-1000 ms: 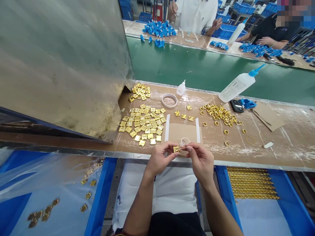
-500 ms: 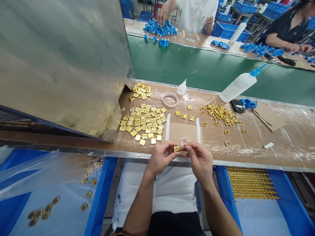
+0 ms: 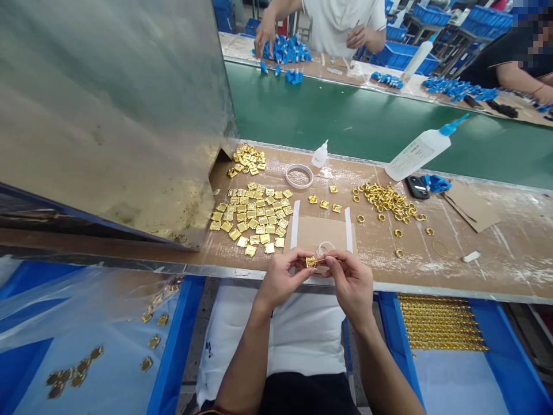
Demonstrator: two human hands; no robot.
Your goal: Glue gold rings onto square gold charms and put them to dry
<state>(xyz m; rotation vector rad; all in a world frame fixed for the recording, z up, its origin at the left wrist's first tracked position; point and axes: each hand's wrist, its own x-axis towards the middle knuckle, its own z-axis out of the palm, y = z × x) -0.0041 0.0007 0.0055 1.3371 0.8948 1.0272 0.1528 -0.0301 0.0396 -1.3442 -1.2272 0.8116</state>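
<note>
Between the thumb and fingers of my left hand is a small gold square piece. My right hand pinches a thin stick, its tip at the gold piece. Both hands are above the near edge of a cardboard sheet held by two white tape strips. Just behind the fingers sits a small clear round dish. Many gold square pieces lie to the left, and a few more beyond the sheet. Gold rings are heaped to the right.
A tape roll, a small white bottle and a large glue bottle stand along the back. A metal panel rises at left. Blue bins flank my lap. Across the green belt two people handle blue parts.
My hands stay almost still, the stick held at the gold piece. Across the belt, one person's hand has moved left beside the blue pile; the person at right has shifted.
</note>
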